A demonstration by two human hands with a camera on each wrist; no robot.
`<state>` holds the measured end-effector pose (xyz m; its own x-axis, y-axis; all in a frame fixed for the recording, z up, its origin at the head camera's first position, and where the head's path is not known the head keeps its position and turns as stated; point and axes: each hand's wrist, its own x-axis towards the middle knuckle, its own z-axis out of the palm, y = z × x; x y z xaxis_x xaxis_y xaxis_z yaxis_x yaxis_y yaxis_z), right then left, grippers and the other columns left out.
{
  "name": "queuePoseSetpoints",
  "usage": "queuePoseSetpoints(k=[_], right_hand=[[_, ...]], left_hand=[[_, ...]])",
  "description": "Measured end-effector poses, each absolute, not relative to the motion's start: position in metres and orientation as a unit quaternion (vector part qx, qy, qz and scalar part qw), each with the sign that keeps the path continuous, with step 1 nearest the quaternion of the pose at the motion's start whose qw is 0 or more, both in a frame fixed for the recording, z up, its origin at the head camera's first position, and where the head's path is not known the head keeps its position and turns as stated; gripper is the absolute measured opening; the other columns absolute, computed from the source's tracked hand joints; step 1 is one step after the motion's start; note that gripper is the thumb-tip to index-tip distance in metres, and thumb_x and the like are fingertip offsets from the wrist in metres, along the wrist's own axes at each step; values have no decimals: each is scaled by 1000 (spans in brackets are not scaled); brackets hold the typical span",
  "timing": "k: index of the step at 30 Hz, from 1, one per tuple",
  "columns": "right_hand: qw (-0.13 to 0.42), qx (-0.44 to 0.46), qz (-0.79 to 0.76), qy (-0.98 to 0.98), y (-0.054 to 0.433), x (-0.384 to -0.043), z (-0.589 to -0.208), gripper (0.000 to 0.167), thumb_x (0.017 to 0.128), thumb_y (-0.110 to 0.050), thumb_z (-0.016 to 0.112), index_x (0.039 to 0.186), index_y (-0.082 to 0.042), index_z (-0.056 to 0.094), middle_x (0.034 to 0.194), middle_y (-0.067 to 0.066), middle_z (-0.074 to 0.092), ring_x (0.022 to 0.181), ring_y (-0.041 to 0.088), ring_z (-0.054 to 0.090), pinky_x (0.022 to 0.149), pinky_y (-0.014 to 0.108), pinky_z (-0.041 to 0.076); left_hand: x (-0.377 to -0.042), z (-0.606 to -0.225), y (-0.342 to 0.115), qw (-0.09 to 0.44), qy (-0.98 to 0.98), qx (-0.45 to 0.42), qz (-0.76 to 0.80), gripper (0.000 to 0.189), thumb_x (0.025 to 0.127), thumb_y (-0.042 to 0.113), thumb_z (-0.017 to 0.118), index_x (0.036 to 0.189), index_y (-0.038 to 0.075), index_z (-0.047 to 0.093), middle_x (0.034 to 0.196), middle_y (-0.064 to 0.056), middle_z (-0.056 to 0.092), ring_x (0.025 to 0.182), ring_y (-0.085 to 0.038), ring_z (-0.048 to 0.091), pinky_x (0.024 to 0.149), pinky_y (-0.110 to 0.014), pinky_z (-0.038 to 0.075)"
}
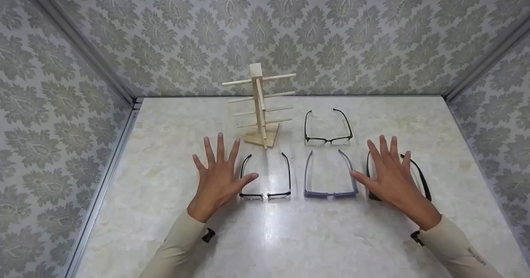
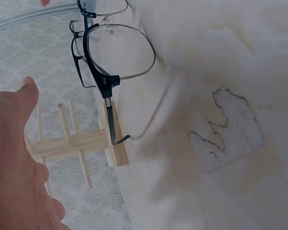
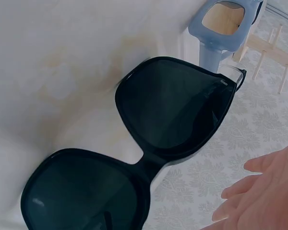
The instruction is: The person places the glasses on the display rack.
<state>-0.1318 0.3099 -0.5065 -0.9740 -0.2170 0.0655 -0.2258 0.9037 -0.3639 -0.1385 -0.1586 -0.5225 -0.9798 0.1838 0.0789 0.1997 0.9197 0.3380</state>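
- The left hand is released, fingers spread toward the far side and thumb pointing right; it grasps nothing.
- In the head view its thumb overlaps the left arm of the black-armed glasses, but the left wrist view shows hand and glasses apart.
- These glasses rest at the near left of the group, unfolded, lenses near and arms reaching far.
- The right hand is likewise released, fingers spread, with nothing in its grasp.
- It hangs over the sunglasses, at the near right, partly hiding them from the head camera; the right wrist view shows dark lenses and a black frame, apart from the fingers.
- The blue-purple glasses rest between those two pairs, unfolded and facing near; the right thumb overlaps their right arm in the head view.
- Beyond them, on the far side, rest the black-rimmed glasses, arms also reaching far.
- The wooden stand is upright left of that far pair, its pegs sticking out to both sides.
- All rest on the pale marbled table, before a patterned far wall.
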Motion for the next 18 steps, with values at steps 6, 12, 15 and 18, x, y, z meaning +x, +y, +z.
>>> queuePoseSetpoints(k=[6,12,15,18], right_hand=[[15,113,196,-974,305,-133,-506,104,103,-67,66,175,-4,26,180,31,7,167,51,-9,121,87,-3],[26,117,209,-971,298,-133,-507,99,104,-64,68,171,0,34,179,32,15,166,54,1,124,84,5],[34,119,219,-968,294,-133,-508,96,103,-61,71,169,1,38,177,33,19,165,56,6,125,82,10],[38,121,230,-965,292,-132,-509,94,104,-59,72,169,1,39,177,33,21,165,56,8,126,80,12]], left_hand=[[-136,-524,-160,19,-977,-103,-184,111,95,86,57,179,26,15,183,-20,-10,164,-53,-21,118,-91,0],[-133,-529,-162,25,-974,-113,-195,109,97,82,60,179,24,18,183,-22,-5,164,-54,-18,119,-91,3],[-131,-533,-163,26,-973,-112,-199,108,97,80,62,178,22,20,183,-23,-3,164,-55,-15,119,-91,4],[-129,-535,-164,26,-973,-111,-203,108,97,79,63,178,21,22,183,-24,-2,164,-56,-13,119,-90,4]])
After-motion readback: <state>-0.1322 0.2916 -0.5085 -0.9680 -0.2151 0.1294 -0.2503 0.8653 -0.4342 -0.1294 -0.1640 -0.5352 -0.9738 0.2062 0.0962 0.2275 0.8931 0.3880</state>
